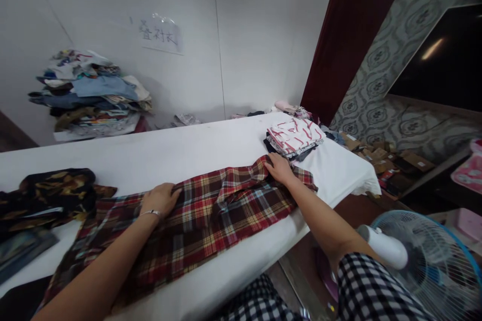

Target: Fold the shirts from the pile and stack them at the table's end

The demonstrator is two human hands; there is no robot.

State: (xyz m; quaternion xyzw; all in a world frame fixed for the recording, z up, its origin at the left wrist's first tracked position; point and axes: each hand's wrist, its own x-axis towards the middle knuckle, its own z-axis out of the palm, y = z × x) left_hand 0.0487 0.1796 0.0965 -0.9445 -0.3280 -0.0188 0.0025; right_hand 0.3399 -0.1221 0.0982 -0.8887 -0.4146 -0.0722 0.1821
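Observation:
A plaid shirt (203,200) in red, brown and yellow lies lengthwise across the white-covered table, with creases and a raised fold towards its right end. My left hand (160,199), with a bracelet at the wrist, is closed on the shirt's far edge, left of its middle; the fingertips are partly hidden. Near the right end, my right hand (280,168) has its fingers closed on bunched plaid cloth. Just beyond that hand sits a stack of folded clothes (295,138), topped by a white piece with red marks.
Dark patterned clothing (56,198) lies at the table's left, near a folded bluish garment (26,251). A tall clothes pile (98,95) stands by the wall behind the white table (181,145). A fan (429,266) stands at the right, with cardboard boxes (384,155) beyond.

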